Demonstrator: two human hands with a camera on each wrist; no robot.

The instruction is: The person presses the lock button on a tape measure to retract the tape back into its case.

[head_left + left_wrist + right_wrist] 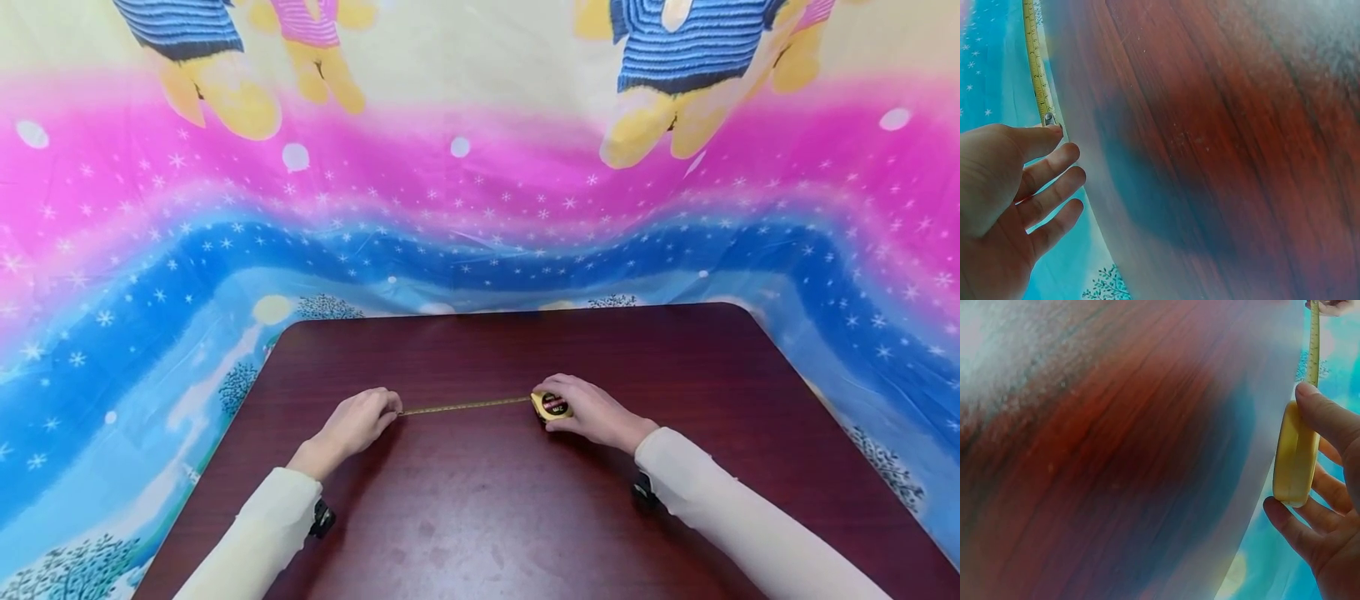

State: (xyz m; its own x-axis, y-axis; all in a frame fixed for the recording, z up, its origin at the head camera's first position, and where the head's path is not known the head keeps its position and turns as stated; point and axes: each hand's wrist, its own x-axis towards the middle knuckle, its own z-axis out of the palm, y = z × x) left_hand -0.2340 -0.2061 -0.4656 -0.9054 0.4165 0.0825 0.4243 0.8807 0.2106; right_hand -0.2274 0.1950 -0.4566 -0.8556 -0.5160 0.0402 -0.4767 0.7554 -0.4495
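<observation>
A yellow tape measure (552,406) with a dark round label is gripped in my right hand (592,411), above the table. Its yellow blade (465,406) is drawn out to the left in a nearly straight line. At the blade's free end, my left hand (360,422) pinches the metal end hook (1049,119) between thumb and a finger. In the right wrist view the tape measure's case (1295,456) is held on edge, the thumb at its top near the blade's mouth and a fingertip at its lower end.
Both hands are over a dark red-brown wooden table (480,517) with rounded far corners. Behind and beside it hangs a colourful cloth (465,192) with snowflakes and bears. Each sleeve has a black wrist device (322,518) at the cuff.
</observation>
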